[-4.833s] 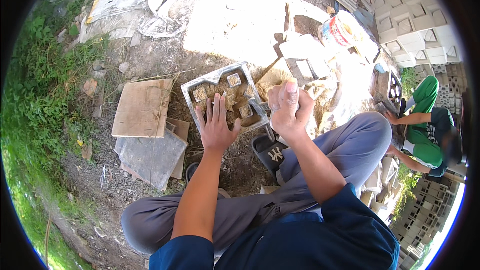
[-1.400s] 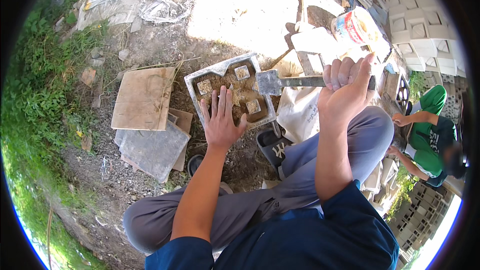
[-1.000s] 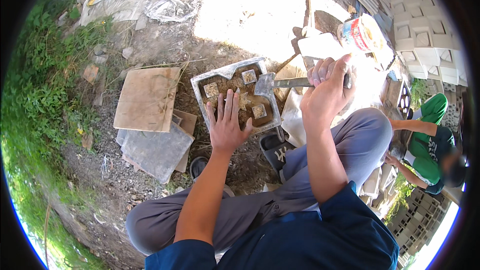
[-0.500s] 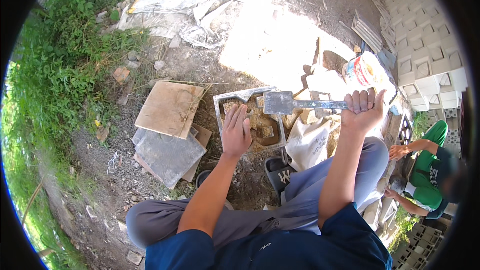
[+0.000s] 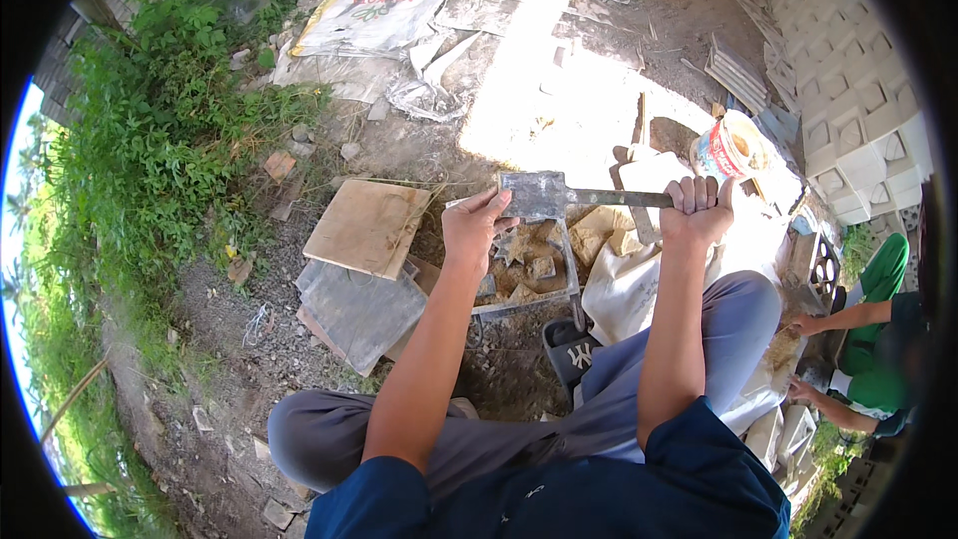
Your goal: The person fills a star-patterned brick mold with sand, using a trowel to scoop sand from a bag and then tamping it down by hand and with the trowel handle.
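A grey metal paddle (image 5: 534,196), with a flat rectangular blade and a long narrow handle, lies level across the front of me. My right hand (image 5: 698,212) is closed in a fist round the handle's right end. At the other end my left hand (image 5: 479,230) pinches the blade's left edge, thumb on top. Below and beyond the blade, a metal mould (image 5: 573,274) rests on the ground with sandy mix and blocky inner shapes in it. The blade and my left hand hide its far left part.
Flat boards (image 5: 367,227) are stacked left of the mould. A white sack (image 5: 624,284) and a bucket (image 5: 723,150) stand to the right. A person in green trousers (image 5: 878,354) works at far right, near a wall of pale blocks (image 5: 848,110). Green plants (image 5: 150,140) grow at left.
My left hand has gone from open above the mould to pinching the paddle's blade. The paddle has shifted slightly left, still in my right hand. The view has tilted up a little.
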Motion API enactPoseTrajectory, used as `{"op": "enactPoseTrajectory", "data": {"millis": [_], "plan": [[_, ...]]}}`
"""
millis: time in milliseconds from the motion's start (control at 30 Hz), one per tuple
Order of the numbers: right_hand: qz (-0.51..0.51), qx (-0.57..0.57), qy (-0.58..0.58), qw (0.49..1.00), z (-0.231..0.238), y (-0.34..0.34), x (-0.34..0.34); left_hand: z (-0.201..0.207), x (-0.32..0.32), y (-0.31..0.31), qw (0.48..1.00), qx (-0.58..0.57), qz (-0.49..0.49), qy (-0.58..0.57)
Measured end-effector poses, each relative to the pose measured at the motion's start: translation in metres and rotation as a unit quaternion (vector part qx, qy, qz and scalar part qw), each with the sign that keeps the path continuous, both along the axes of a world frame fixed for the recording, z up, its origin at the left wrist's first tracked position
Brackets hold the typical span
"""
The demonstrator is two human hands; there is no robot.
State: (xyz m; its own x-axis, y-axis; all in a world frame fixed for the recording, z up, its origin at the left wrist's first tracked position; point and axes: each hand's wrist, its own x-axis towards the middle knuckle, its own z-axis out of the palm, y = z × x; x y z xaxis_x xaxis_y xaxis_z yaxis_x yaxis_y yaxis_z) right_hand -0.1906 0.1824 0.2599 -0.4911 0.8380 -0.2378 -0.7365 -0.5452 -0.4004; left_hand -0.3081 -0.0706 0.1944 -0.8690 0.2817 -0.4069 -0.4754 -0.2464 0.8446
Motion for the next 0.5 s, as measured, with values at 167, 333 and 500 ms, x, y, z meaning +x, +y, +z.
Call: {"op": "enactPoseTrajectory", "data": {"millis": [167, 333, 500], "plan": [[0.022, -0.022, 0.031, 0.999, -0.005, -0.008, -0.007, 0.0, 0.004, -0.013, 0.998, 0.038, 0.042, -0.03], [0.022, -0.051, 0.033, 0.998, -0.022, -0.004, -0.014, -0.01, 0.001, -0.037, 0.983, 0.141, 0.033, -0.11], [0.047, -0.165, 0.073, 0.983, -0.041, 0.006, -0.016, -0.01, -0.001, -0.051, 0.956, 0.234, -0.092, -0.151]]}}
